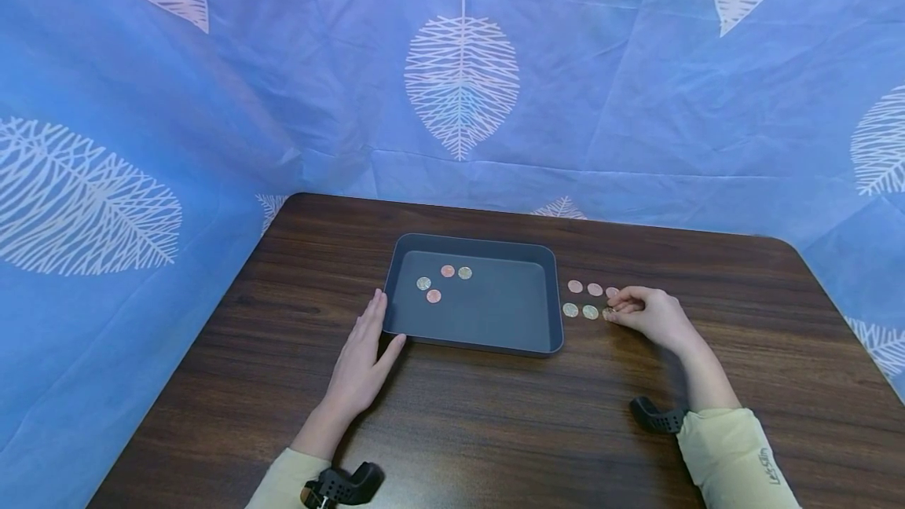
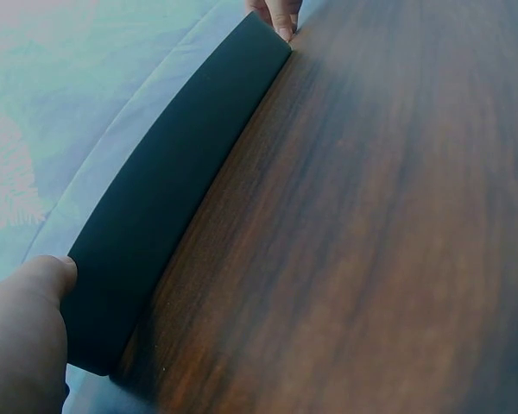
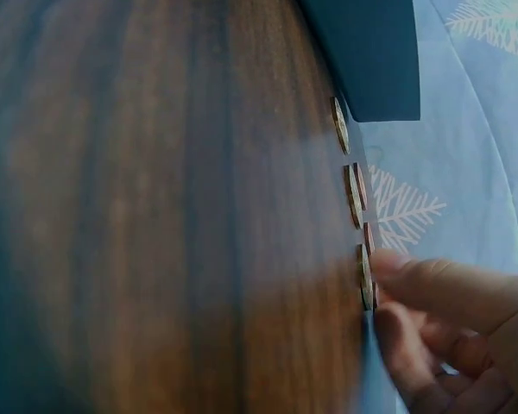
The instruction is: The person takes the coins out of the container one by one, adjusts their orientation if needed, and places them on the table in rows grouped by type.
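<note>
Four coins (image 1: 443, 283) in tray (image 1: 495, 340), five beside it.

The right hand (image 1: 646, 313) rests on the wooden table (image 1: 495, 422), its curled fingertips pinching a coin (image 1: 608, 312). Just beyond that grip lie four more loose coins (image 1: 584, 298) in two short rows. Past them sits a dark tray (image 1: 547, 289) holding four coins (image 1: 443, 281). The left hand (image 1: 364, 356) lies flat against the tray's far side.
</note>
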A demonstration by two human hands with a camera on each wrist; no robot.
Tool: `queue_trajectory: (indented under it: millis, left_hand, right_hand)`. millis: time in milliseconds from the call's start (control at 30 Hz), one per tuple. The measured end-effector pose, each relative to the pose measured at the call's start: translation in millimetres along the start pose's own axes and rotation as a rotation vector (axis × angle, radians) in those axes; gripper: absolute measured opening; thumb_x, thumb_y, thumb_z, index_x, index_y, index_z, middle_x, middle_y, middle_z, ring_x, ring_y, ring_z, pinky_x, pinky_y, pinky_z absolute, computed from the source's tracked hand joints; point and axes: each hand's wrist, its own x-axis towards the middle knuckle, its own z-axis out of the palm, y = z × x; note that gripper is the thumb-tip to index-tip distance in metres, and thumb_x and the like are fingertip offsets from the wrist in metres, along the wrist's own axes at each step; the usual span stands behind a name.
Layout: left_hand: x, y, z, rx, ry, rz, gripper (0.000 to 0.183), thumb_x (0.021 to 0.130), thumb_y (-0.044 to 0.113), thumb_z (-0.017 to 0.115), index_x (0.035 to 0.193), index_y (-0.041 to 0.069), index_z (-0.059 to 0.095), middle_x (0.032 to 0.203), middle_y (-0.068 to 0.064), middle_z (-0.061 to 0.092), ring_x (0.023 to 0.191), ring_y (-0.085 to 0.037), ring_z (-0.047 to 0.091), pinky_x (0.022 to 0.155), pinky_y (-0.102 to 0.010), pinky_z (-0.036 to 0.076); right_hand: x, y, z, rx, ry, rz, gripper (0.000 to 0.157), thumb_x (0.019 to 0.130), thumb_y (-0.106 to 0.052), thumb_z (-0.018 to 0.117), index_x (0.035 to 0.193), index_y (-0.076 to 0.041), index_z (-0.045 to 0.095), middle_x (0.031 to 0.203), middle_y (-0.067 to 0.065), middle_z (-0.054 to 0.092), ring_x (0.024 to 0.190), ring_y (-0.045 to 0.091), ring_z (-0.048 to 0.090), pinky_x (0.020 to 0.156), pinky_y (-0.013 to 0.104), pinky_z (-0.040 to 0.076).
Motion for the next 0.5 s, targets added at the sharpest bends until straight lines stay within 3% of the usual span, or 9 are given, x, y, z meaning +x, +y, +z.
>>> queue_trajectory:
  millis: [200,300,500]
  left_hand:
    - [0.1,-0.3,0.1,0.001,0.001,0.005,0.07,0.1,0.047,0.041,0.154,0.013,0.014,0.159,-0.004,0.012,0.144,-0.024,0.015,0.115,-0.046,0.015]
    - [0.0,-0.4,0.3,0.001,0.005,0.01,0.07,0.1,0.048,0.04,0.154,0.012,0.014,0.159,-0.004,0.013,0.144,-0.024,0.015,0.115,-0.046,0.015]
    - [0.2,-0.4,0.4,0.002,0.004,0.007,0.069,0.1,0.045,0.042,0.154,0.012,0.014,0.159,-0.003,0.012,0.144,-0.023,0.015,0.115,-0.045,0.015]
  right_hand:
    - [5.8,-15.2,4.6,0.044,0.065,-0.085,0.021,0.091,-0.019,0.067,0.105,-0.003,0.068,0.088,0.006,0.068,0.077,0.018,0.065,0.063,0.028,0.052]
    - [12.8,-28.2,8.4,0.075,0.094,-0.111,0.022,0.091,-0.021,0.067,0.105,-0.004,0.069,0.09,0.007,0.068,0.08,0.019,0.065,0.065,0.026,0.053]
    - [28.7,-59.6,17.3,0.182,0.074,-0.201,0.021,0.091,-0.018,0.067,0.106,-0.003,0.069,0.093,0.009,0.069,0.083,0.024,0.067,0.068,0.024,0.054]
